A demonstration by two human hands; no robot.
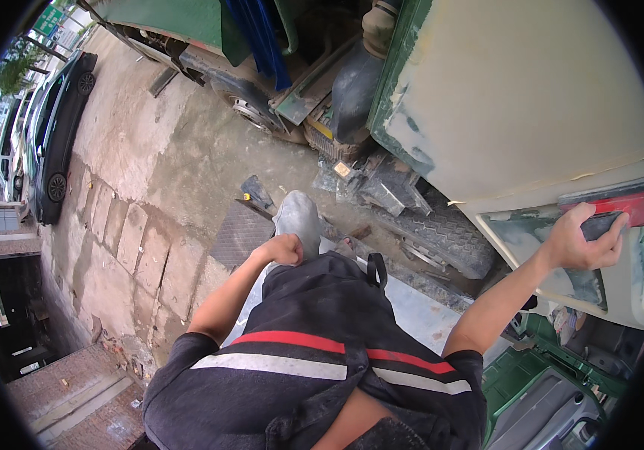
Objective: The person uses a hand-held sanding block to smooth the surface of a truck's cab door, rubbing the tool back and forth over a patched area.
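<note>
On the right, my right hand (584,240) grips a dark block (600,227) at a red-and-grey strip (629,206) on the cream vehicle panel (517,97). Just below is a recessed patch (520,240) with mottled green and pale filler. My left hand (283,250) is curled closed beside my grey-trousered knee (298,214); what, if anything, its fingers hold is hidden. I wear a black garment with red and white stripes.
A green vehicle body (168,22) with a wheel (250,112) stands ahead, dark metal steps (442,225) below the panel. Parked cars (55,142) line the left across cracked concrete (142,240). A green door interior (532,375) is at lower right, a ledge (67,390) at lower left.
</note>
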